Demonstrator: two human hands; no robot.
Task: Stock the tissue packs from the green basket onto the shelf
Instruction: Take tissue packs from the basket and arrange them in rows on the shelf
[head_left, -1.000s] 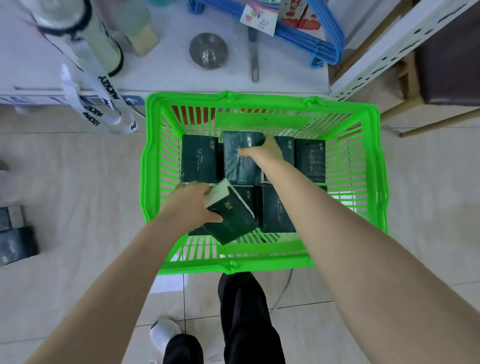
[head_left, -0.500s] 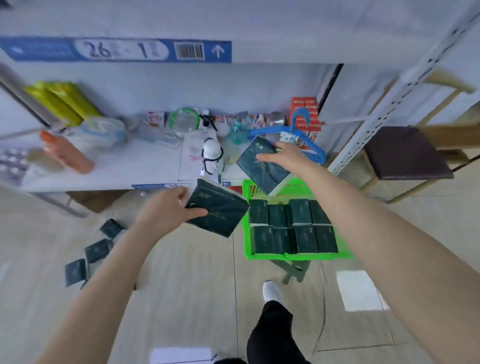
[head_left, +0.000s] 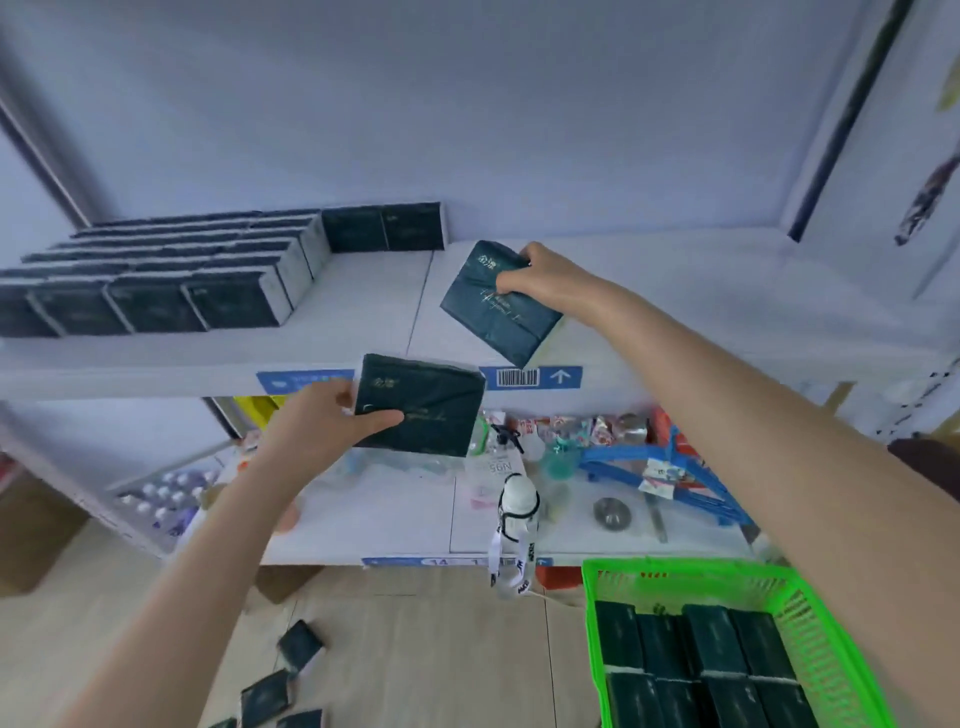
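Note:
My left hand (head_left: 322, 415) grips a dark green tissue pack (head_left: 426, 408) in front of the upper shelf's front edge. My right hand (head_left: 550, 278) holds a second dark green tissue pack (head_left: 501, 306), tilted, above the white upper shelf (head_left: 363, 317). Several matching packs (head_left: 156, 280) stand in rows on the shelf's left part, reaching to the back wall. The green basket (head_left: 810, 608) sits on the floor at the lower right with several packs (head_left: 696, 654) inside; my right forearm hides its right side.
The lower shelf (head_left: 395, 525) carries a white bottle with a strap (head_left: 517, 506), a blue hanger (head_left: 654, 467), a metal disc (head_left: 613, 512) and small packets. Loose tissue packs (head_left: 283, 680) lie on the floor at lower left. A cardboard box (head_left: 31, 535) stands at far left.
Both hands lifted a tissue pack each out of the basket and raised them to the upper shelf. My view swung up from the basket to the shelves.

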